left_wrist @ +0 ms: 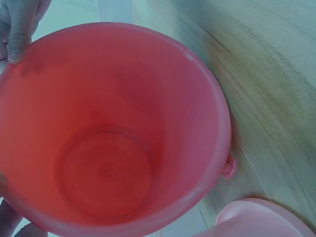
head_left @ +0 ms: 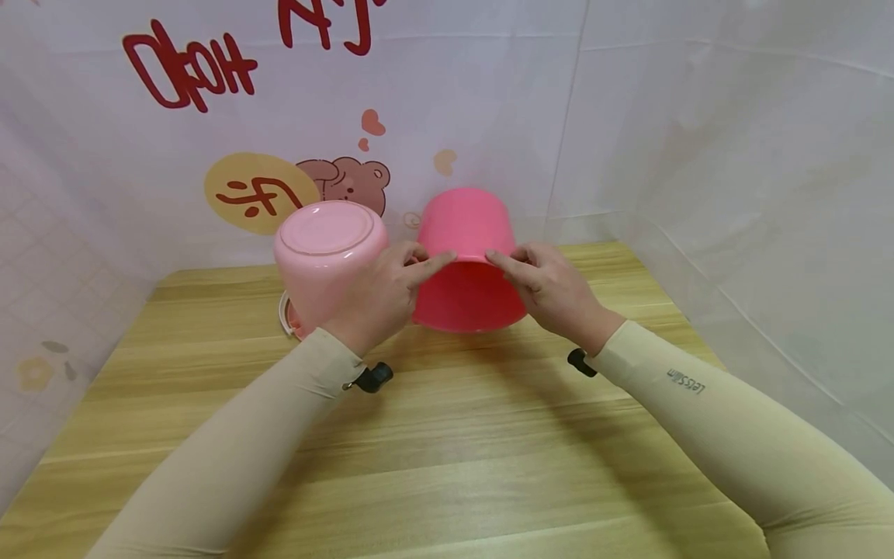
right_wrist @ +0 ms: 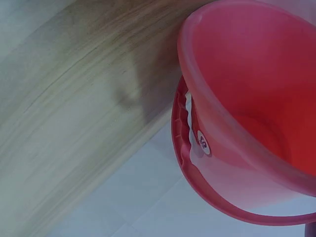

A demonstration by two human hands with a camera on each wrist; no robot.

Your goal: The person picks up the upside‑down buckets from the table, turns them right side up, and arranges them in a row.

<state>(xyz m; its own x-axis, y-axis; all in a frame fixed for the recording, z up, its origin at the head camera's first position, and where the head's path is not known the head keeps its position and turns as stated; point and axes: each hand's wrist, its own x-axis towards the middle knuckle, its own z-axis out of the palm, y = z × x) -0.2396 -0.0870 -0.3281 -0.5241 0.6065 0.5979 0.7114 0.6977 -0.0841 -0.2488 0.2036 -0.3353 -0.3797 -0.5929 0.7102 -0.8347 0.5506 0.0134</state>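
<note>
Both hands hold a hot pink bucket (head_left: 466,220) tipped so that its mouth faces me, its base toward the back wall. My left hand (head_left: 391,291) grips the upper rim on the left, thumb along the edge. On the right, my right hand (head_left: 555,291) pinches the same rim, its thumb close to the other one. The left wrist view looks into the bare bucket interior (left_wrist: 108,168). In the right wrist view a pink handle (right_wrist: 181,143) hangs beside the bucket's outer wall, near a small round sticker (right_wrist: 203,142).
A light pink bucket (head_left: 328,264) stands upside down at the left, partly behind my left forearm, its handle (head_left: 284,312) low on the table. The wooden table (head_left: 447,466) reaches to a printed white wall cloth (head_left: 489,93) at the back. Similar cloth hangs on both sides.
</note>
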